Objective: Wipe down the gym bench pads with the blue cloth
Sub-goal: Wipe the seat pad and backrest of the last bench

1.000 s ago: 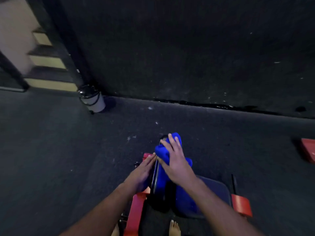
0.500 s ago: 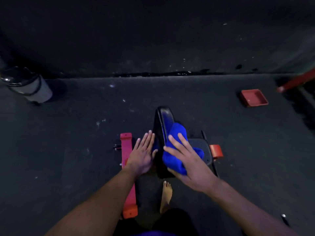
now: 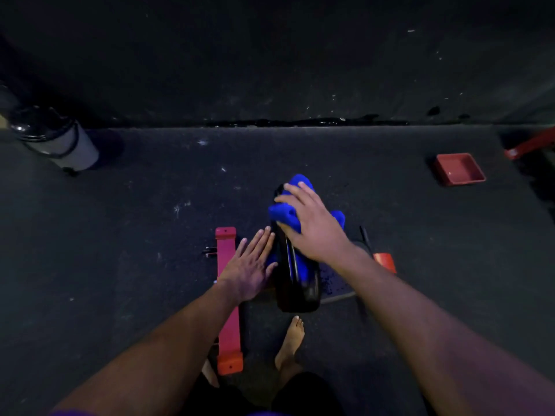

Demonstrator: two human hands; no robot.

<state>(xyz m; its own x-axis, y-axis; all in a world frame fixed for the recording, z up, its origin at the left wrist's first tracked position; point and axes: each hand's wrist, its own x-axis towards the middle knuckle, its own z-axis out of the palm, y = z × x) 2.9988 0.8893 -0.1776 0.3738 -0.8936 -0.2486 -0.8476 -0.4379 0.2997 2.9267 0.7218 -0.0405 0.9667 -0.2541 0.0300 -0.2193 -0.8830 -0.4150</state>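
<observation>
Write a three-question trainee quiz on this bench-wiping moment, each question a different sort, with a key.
1. True or false: the right hand presses the blue cloth on the upright black pad.
2. Where is the left hand? A. flat against the pad's left side; B. on the red tray; C. holding the bin.
3. Fill in: the red frame bar lies on the floor to the pad's ____.

Key: 1 true; 2 A; 3 left.
</observation>
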